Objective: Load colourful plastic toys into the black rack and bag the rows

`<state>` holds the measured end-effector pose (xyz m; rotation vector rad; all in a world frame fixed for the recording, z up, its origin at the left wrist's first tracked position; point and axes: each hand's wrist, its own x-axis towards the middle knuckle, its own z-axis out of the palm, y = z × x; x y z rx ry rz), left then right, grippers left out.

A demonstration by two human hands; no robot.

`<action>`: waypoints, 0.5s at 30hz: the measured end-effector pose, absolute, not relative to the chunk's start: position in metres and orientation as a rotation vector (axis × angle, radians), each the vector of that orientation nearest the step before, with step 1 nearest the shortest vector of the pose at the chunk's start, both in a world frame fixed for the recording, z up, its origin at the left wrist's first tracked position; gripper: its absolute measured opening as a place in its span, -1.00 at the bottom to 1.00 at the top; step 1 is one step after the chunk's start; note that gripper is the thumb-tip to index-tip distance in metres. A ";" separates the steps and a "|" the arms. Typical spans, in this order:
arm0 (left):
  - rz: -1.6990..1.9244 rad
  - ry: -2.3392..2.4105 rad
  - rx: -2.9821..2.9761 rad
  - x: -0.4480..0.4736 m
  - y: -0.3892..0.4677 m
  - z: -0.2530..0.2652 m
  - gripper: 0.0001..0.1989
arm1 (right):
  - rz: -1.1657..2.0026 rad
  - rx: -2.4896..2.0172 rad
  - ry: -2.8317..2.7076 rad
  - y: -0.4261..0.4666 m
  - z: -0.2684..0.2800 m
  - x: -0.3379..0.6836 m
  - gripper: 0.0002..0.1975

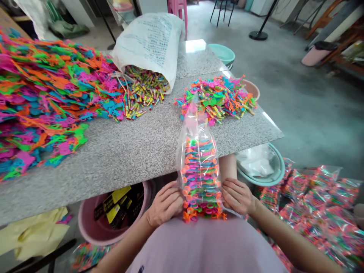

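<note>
A clear plastic bag [199, 131] lies against the table's front edge, with stacked rows of bright plastic toys [200, 178] inside. The rows show pink, green, blue and orange pieces with orange round ends along both sides. My left hand [167, 203] is closed on the bag's left side near its lower end. On the opposite side, my right hand [237, 196] has its fingers curled on the bag too. At the end nearest my body, some toys show at the bag's mouth. My thumbs are largely hidden.
Colourful plastic pieces [51, 87] heap on the left of the granite table [125, 151]. A white sack [150, 41] spills small yellow tubes [148, 91]. Another mixed pile [218, 96] lies ahead. Below are a pink tub [85, 223], a teal basin [280, 170] and filled bags [321, 212].
</note>
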<state>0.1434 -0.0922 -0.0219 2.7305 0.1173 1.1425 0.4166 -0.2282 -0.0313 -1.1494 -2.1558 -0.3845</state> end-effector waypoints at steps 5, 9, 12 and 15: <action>1.050 0.161 2.685 0.142 -0.090 -0.034 -0.94 | -0.298 -1.188 -2.144 -0.234 -0.040 0.414 -0.82; 1.093 0.311 2.553 0.137 -0.091 -0.060 -0.81 | -0.113 -1.438 -1.861 -0.228 -0.056 0.404 -0.79; 0.964 0.686 2.263 0.143 -0.096 -0.079 -0.64 | 0.127 -1.607 -1.595 -0.216 -0.066 0.392 -0.69; 0.807 0.927 1.926 0.159 -0.102 -0.087 -0.54 | 0.258 -1.625 -1.428 -0.201 -0.075 0.380 -0.65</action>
